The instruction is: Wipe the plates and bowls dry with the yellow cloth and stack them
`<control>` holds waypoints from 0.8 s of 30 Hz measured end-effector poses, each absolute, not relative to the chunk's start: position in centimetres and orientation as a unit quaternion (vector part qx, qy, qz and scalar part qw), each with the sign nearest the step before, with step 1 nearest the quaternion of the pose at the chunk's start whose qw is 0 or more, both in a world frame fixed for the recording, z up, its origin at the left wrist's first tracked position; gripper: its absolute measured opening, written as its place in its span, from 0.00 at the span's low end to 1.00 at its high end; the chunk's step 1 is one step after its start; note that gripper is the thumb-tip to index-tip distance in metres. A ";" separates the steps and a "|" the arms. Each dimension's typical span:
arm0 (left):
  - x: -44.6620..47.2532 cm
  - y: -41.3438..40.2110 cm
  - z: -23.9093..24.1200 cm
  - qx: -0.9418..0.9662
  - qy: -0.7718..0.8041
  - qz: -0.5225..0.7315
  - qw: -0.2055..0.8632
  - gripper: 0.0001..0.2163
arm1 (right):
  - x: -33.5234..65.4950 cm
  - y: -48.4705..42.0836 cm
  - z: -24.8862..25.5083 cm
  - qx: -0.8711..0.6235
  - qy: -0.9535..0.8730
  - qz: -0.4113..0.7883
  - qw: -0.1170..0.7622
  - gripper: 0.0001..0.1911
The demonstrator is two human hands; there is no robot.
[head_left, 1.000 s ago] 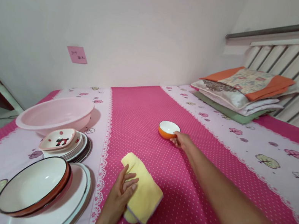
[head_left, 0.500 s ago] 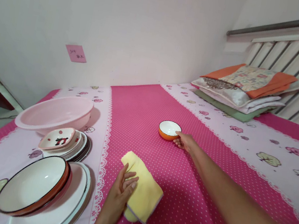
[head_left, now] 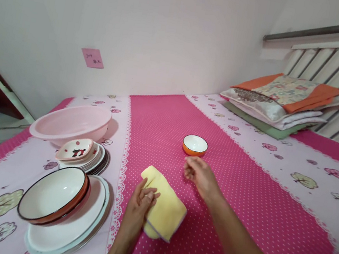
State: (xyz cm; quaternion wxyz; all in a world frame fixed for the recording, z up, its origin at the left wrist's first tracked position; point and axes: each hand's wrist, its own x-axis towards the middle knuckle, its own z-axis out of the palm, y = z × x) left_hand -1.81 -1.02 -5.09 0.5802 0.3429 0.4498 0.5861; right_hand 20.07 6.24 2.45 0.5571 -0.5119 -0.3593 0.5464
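A yellow cloth (head_left: 166, 207), folded over with a grey stitched edge, is in my left hand (head_left: 139, 205). The thumb and fingers close on its left side. A small bowl (head_left: 195, 145), orange outside and white inside with a dark rim, stands upright on the pink dotted bedspread. Just in front of the bowl is my right hand (head_left: 200, 176), apart from it, fingers curled together with nothing visible in them.
On the left stand a pink basin (head_left: 104, 126), a stack of small dishes (head_left: 74, 149), and a large brown-and-white bowl (head_left: 52, 194) on several plates (head_left: 93, 205). Folded cushions (head_left: 278, 102) lie at the back right by the white headboard (head_left: 338, 78). Behind is a wall with a pink note (head_left: 93, 58).
My right hand has let go of the small bowl and drawn back toward me, its fingers curling. My left hand stays at the cloth. The view has shifted slightly.
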 end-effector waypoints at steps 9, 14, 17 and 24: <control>-1.8 -1.3 -3.7 0.279 0.498 0.680 0.459 0.21 | 11.2 0.9 -4.1 -0.497 -0.722 0.279 0.392 0.06; -1.2 -1.5 -3.4 0.300 0.501 0.661 0.471 0.18 | 10.1 1.0 -6.6 -0.503 -0.795 0.085 0.328 0.08; -0.8 -1.8 -2.8 0.317 0.506 0.648 0.473 0.17 | 10.0 1.3 -6.6 -0.500 -0.795 0.083 0.333 0.07; -3.0 -4.0 3.1 0.422 0.542 0.642 0.340 0.15 | 10.0 1.9 -7.3 -0.495 -0.765 0.120 0.393 0.09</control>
